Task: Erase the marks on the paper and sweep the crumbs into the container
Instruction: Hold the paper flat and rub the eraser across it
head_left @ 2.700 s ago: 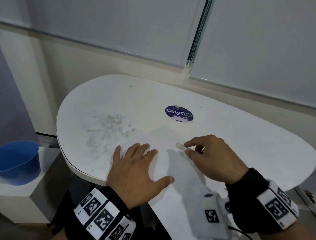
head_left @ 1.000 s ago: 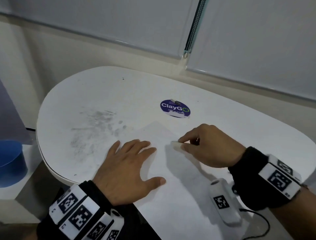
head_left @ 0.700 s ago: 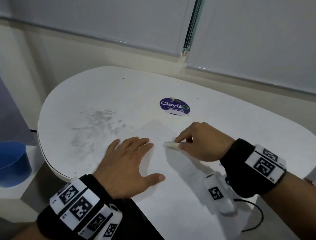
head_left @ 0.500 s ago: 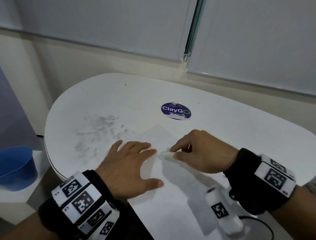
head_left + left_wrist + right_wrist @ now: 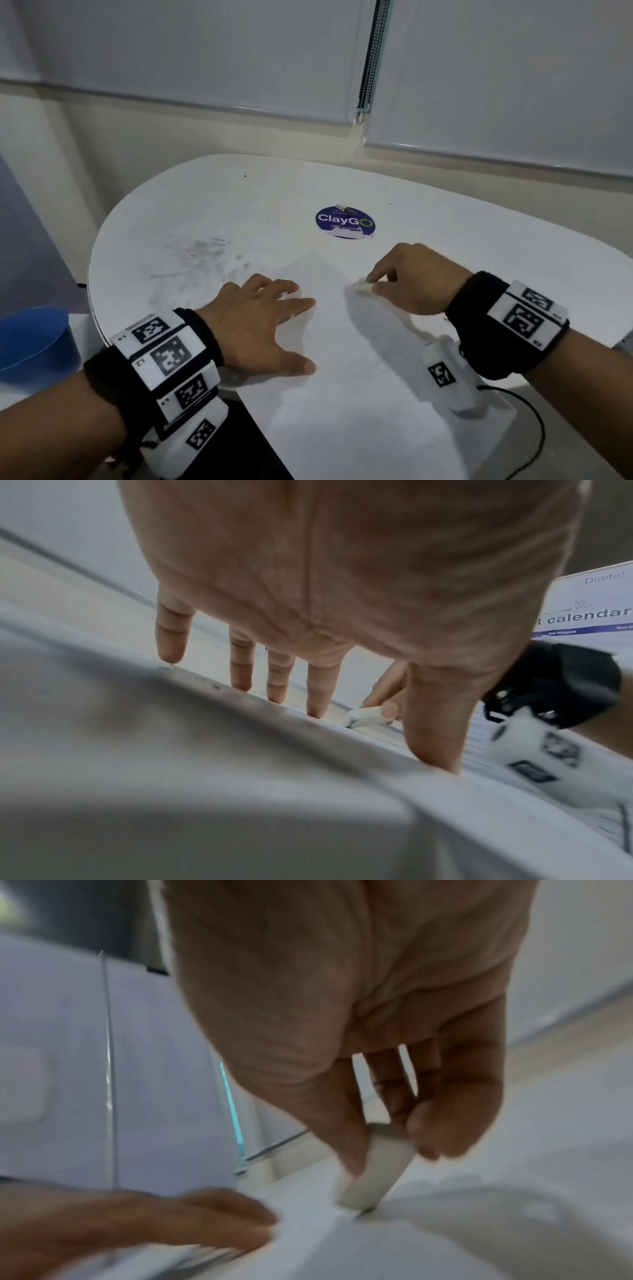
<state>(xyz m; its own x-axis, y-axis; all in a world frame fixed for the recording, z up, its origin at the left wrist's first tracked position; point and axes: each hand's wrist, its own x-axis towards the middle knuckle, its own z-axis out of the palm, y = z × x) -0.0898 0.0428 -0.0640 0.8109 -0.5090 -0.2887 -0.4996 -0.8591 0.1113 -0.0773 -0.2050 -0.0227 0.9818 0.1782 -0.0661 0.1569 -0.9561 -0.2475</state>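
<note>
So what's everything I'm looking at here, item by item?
table: one, white with grey smudges at its left, fills the middle
paper: one, white, on the table's near edge, overhanging it
eraser: one, white, tip on the paper
sticker: one, round, purple, on the table beyond the paper
container: one, blue, low at far left, off the table
blinds: two, pale grey, behind the table
left hand: flat on the paper
right hand: pinches the eraser
</note>
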